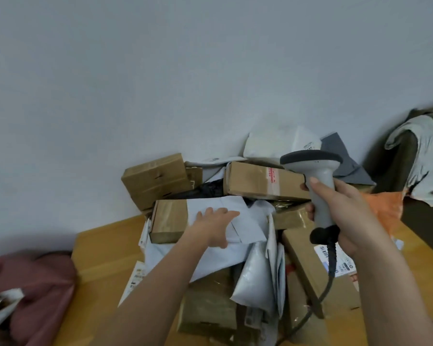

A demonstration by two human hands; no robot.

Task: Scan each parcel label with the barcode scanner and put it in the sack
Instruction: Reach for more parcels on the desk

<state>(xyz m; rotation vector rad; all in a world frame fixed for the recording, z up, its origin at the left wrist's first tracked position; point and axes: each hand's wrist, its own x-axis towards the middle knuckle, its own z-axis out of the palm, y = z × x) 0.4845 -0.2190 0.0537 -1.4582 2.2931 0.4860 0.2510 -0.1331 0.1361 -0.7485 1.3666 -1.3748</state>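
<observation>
The right hand [345,211] grips the handle of a grey plastic barcode scanner [319,186] with a dark head, fingers wrapped round the grip and thumb laid up along its back; the scanner stands upright above the heap, its black coiled cable [331,260] dropping down past the wrist. The left hand [216,224] lies flat with fingers straight and slightly spread on a white label-covered brown cardboard parcel [203,222], which sits on top of a pile of parcels on the light wooden surface [103,258].

Around that parcel lie other brown cardboard boxes: one tilted against the grey wall [156,179], a long one with red print and clear tape [263,181] just behind the scanner, and a flat one bearing a barcode label [330,268] below the right hand. White and grey plastic mailer bags [255,273] are wedged between them. A dull red fabric sack [39,290] sits at the lower left, beside the surface, with white packets showing at its edge.
</observation>
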